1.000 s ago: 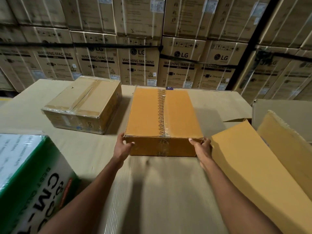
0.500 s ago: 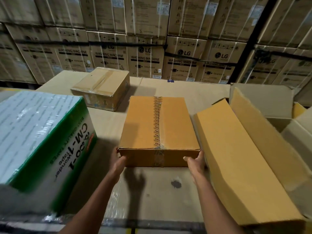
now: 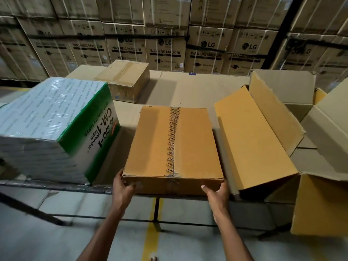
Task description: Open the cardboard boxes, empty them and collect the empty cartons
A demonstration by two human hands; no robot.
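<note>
Under sealed box (image 3: 173,147), hidden fingertips.

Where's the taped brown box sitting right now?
In the head view the taped brown box sits centre, at the table's near edge, between the green-and-white carton and an opened empty carton; the left hand and right hand hold its near corners.

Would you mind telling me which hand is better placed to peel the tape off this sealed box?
Probably the right hand: it grips the box nearer the tape end than the left hand.
</note>
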